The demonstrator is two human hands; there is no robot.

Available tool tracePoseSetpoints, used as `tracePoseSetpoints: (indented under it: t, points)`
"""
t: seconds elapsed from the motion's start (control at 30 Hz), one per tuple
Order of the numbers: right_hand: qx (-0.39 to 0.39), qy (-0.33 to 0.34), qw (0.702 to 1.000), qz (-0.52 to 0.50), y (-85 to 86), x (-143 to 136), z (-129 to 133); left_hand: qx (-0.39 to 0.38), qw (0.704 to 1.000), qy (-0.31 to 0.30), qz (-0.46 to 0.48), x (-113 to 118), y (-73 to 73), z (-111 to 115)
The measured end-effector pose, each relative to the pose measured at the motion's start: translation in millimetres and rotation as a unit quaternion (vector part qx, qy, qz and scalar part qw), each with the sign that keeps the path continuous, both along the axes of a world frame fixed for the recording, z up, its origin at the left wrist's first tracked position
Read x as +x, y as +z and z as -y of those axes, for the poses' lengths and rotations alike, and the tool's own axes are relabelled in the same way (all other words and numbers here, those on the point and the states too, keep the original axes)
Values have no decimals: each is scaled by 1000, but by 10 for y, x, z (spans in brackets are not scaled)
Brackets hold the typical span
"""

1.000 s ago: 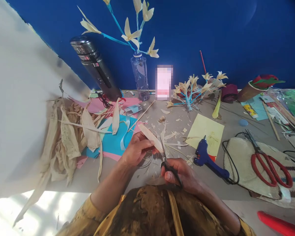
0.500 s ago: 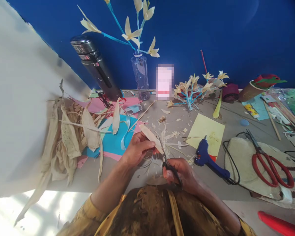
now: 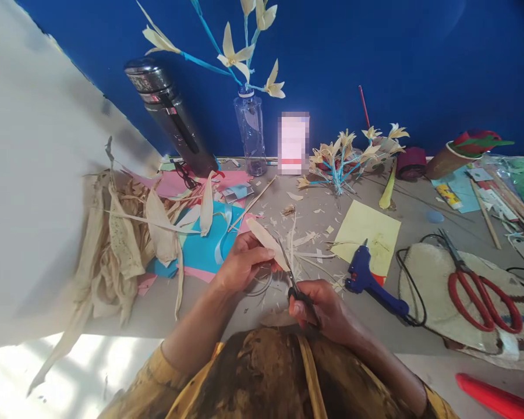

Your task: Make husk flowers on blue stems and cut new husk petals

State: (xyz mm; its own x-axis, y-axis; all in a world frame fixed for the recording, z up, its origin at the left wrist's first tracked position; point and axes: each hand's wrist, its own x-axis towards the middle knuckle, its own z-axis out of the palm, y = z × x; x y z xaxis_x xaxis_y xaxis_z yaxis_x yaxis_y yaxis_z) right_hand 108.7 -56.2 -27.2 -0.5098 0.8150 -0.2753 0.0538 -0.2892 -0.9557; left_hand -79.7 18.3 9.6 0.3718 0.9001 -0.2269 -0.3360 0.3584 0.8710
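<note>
Pinched between the thumb and fingers of my left hand is a pale strip of dried husk, its pointed end slanting up to the left. My right hand is closed round the dark handles of a small pair of scissors. The scissor blades point up and lie along the right edge of the husk. Scraps of cut husk are scattered on the table just beyond both hands.
A blue glue gun and red-handled scissors lie to the right. Dried husks are heaped at the left. Behind stand a black flask, a plastic bottle holding husk flowers, and a bunch of husk flowers.
Both hands keep nearly the same place, with the husk and the scissors still held. The whole view has shifted very slightly.
</note>
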Motion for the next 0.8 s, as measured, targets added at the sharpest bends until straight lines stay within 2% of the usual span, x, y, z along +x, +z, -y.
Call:
tracePoseSetpoints:
  t: [0.2,0.43,0.6,0.8]
  points:
    - [5,13,1000,0,19,-3,-8,2,1000,1,-9,-7,8,-2]
    - [-8,21,999,31,65,10,-20,7,999,-22,-22,-44,26,-16]
    - [16,32,998,43,70,31,-19,-4,999,-46,-4,-70,5,-18]
    - [-15,23,1000,8,51,41,-22,7,999,-50,1,-77,-7,-16]
